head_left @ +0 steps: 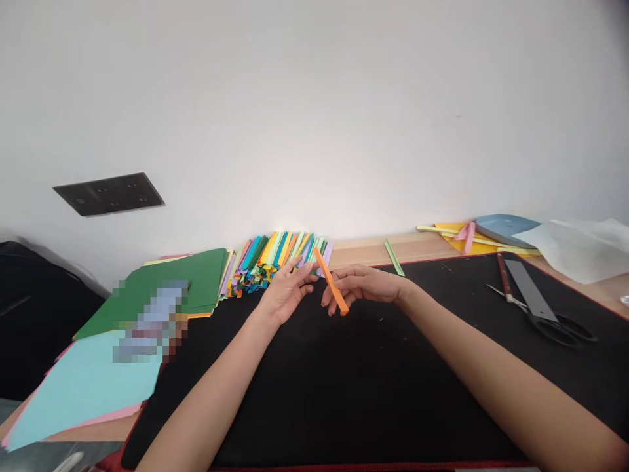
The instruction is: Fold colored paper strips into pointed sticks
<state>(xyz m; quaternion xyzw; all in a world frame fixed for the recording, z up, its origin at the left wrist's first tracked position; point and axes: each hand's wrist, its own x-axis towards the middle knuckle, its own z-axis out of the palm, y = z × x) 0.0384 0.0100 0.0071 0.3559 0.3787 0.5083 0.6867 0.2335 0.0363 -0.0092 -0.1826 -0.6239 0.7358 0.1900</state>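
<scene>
An orange folded paper strip (332,286) slants between my two hands, above the black mat (354,393). My right hand (366,284) is closed on it, the fingers gripping it toward its lower end. My left hand (289,290) is just left of the strip, with fingers loosely bent and apart. Its fingertips come close to the strip's upper part; whether they touch it I cannot tell. Behind my left hand, a row of folded paper strips (268,255) in many colours is stacked against the wall. A single light green strip (394,257) lies at the mat's back edge.
Green paper sheets (196,272) and light blue sheets (93,387) are piled at the left, with a blurred-out object on top. To the right lie scissors (560,328), a grey flat blade (528,288) and a blue tray (506,228). White translucent sheeting (584,249) covers the back right.
</scene>
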